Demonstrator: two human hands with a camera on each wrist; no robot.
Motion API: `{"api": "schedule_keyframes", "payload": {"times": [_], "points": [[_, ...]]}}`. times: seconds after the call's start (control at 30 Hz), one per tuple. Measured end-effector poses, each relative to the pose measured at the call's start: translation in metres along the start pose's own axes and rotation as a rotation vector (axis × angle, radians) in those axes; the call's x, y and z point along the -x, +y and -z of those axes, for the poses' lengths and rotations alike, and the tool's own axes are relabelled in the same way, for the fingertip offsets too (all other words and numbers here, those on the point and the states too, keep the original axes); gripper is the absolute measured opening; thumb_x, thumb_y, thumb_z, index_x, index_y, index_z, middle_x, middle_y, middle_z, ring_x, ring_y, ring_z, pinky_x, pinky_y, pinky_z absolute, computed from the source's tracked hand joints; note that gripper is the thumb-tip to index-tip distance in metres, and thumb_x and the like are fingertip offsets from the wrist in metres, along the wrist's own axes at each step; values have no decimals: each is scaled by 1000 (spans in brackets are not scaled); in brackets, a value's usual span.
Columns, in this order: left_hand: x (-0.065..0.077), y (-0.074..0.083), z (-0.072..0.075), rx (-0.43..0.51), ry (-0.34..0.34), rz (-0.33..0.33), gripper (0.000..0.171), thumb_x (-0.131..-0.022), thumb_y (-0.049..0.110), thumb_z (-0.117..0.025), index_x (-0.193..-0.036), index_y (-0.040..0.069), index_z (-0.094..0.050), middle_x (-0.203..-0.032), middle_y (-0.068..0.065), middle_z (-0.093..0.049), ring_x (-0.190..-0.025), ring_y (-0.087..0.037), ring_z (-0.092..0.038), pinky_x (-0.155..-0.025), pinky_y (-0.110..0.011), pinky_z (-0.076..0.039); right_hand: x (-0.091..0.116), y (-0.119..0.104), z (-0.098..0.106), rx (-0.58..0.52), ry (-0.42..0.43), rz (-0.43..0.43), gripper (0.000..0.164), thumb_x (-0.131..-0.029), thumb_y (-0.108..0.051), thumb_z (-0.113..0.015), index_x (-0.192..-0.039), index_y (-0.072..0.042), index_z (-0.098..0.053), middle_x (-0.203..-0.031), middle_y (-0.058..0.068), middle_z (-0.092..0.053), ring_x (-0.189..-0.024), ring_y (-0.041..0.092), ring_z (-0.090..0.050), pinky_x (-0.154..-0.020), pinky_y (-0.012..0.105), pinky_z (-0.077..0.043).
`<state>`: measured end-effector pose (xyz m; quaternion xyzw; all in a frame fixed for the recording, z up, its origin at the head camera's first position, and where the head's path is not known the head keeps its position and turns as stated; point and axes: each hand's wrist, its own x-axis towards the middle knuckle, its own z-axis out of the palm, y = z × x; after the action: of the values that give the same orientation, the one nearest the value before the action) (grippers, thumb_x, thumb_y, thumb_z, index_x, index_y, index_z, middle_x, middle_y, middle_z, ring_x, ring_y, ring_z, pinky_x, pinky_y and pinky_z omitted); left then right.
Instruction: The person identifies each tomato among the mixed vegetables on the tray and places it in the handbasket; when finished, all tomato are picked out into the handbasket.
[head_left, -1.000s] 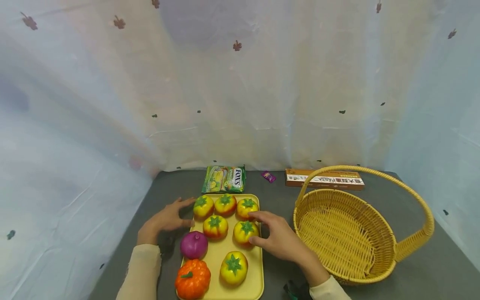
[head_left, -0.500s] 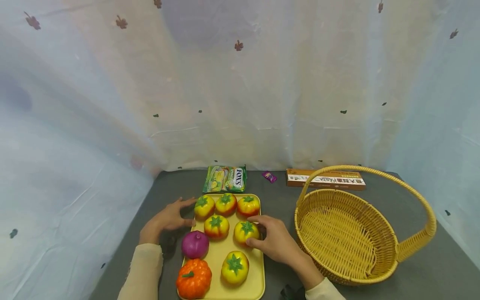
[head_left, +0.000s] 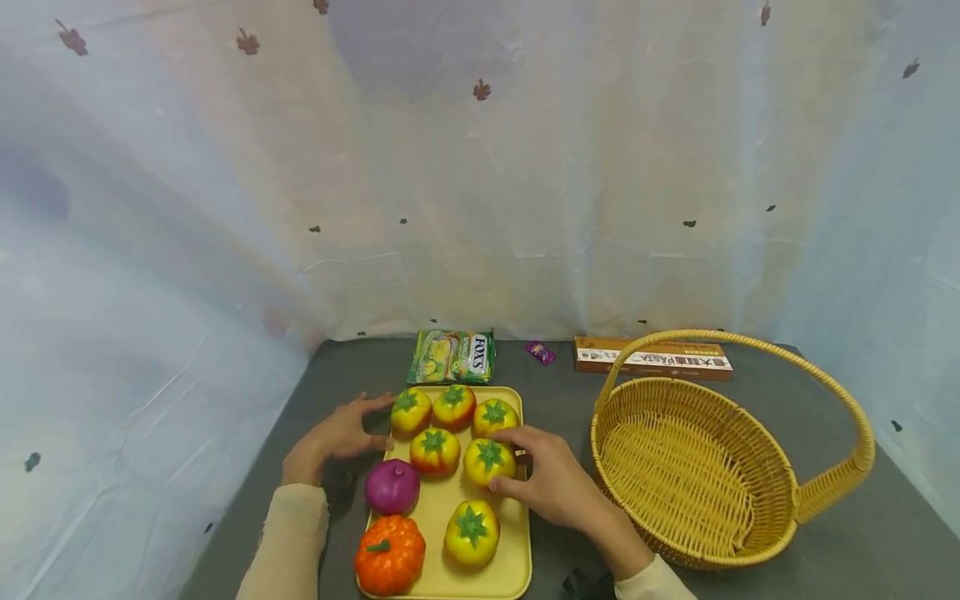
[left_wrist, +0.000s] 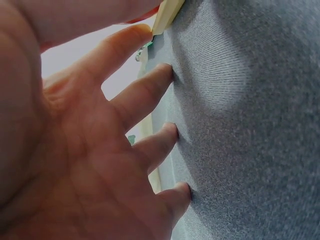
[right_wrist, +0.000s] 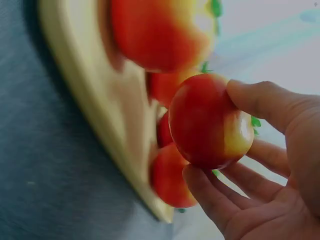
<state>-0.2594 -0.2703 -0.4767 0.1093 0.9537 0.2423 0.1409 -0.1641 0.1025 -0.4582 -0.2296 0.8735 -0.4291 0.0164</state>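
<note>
My right hand (head_left: 558, 483) pinches a yellow-and-red toy tomato (head_left: 487, 463) with a green star-shaped top, near the right side of the yellow tray (head_left: 431, 533). In the right wrist view, the thumb presses one side of this tomato (right_wrist: 210, 122) and a fingertip the other, with the tray behind it. My left hand (head_left: 341, 433) is spread at the tray's left edge, its index finger at the rim and the other fingertips on the grey table in the left wrist view. Several similar tomatoes (head_left: 472, 533), a purple onion (head_left: 392, 487) and an orange pumpkin (head_left: 390, 557) lie on the tray.
A yellow wicker basket (head_left: 765, 450) with a tall handle stands right of the tray. Behind the tray lie a green Fox's packet (head_left: 452, 357), a small purple wrapped sweet (head_left: 540, 352) and a long brown pasta box (head_left: 652, 358). A pale curtain (head_left: 480, 208) hangs behind.
My right hand has closed its thumb and fingers on the tomato, which has shifted slightly left and up in the head view. My left hand has stayed by the tray.
</note>
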Motion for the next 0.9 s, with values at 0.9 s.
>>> {"api": "schedule_keyframes", "payload": {"times": [0.9], "points": [[2, 3, 1, 43, 6, -15, 85, -90, 27, -89, -165, 15, -51, -174, -20, -41, -164, -59, -18, -122, -86, -22, 55, -4, 113, -139, 209, 127, 54, -95, -8, -86, -146, -12, -68, -140, 9, -72, -120, 6, -74, -100, 21, -61]]}}
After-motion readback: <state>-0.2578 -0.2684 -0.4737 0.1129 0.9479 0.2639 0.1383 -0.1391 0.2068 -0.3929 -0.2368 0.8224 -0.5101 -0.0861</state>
